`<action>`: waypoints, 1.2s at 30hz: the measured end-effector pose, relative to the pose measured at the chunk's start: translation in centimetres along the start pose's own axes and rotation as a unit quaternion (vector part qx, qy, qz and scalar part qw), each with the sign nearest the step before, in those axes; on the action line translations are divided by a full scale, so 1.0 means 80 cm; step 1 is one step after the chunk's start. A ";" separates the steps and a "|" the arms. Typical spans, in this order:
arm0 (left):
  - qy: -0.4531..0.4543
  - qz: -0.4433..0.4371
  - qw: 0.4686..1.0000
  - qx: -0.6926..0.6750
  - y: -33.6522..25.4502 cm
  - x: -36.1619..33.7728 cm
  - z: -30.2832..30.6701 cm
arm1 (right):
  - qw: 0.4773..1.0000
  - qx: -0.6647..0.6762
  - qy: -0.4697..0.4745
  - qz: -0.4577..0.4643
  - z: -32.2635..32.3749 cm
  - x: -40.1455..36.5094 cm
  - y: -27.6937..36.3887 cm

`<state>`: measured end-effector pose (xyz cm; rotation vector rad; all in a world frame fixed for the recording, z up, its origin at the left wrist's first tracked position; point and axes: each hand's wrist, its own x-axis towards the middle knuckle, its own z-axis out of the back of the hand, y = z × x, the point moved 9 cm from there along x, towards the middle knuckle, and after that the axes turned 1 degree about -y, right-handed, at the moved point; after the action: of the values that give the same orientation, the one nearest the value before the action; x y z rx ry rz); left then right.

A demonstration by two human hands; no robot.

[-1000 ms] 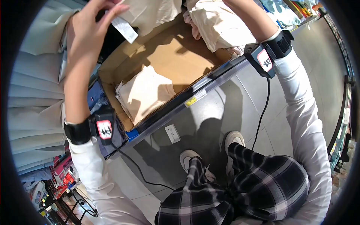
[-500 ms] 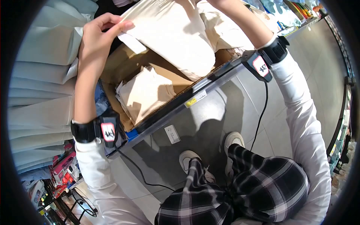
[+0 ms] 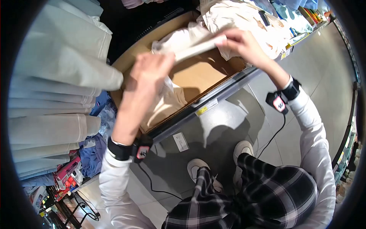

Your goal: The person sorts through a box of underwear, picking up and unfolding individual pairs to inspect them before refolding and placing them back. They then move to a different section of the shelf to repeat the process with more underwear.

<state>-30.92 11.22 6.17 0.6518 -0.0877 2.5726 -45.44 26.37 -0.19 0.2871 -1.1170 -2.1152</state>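
My left hand [image 3: 150,72] and my right hand [image 3: 239,42] both grip a folded cream garment [image 3: 190,42] in thin plastic, holding it flat above an open cardboard box [image 3: 198,74] on a shelf. My left hand holds its near-left end, my right hand its right end. Another cream folded garment [image 3: 164,105] lies in the box's near-left corner, partly hidden by my left forearm. Black wrist straps with tags and cables sit on both wrists.
Stacks of pale folded garments [image 3: 57,76] fill the shelf to the left. More cream clothes [image 3: 251,19] lie to the right of the box. The metal shelf edge [image 3: 206,103] carries labels. Grey tiled floor, my shoes and plaid trousers are below.
The garment came down from head height to just above the box. Both hands dropped with it, and my left hand shifted from pinching a tag to gripping the garment's end.
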 end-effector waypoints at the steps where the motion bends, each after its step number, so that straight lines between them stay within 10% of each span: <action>1: 0.053 0.022 0.997 -0.057 -0.012 -0.012 -0.012 | 0.999 0.025 -0.007 0.018 -0.007 -0.014 -0.007; 10: 0.071 0.210 0.939 -0.264 0.008 -0.043 -0.051 | 0.995 0.021 -0.060 0.074 -0.004 -0.042 -0.004; 23: 0.134 0.220 0.915 -0.311 0.004 -0.037 -0.051 | 0.997 0.012 -0.034 0.070 -0.004 -0.046 0.019; 36: 0.009 0.121 0.979 -0.166 0.000 -0.027 -0.014 | 0.974 0.211 -0.079 0.008 -0.007 -0.044 -0.009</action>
<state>-29.76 10.44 4.16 0.5152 -0.6104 2.7013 -42.99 28.73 -1.55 0.3076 -1.6577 -1.8942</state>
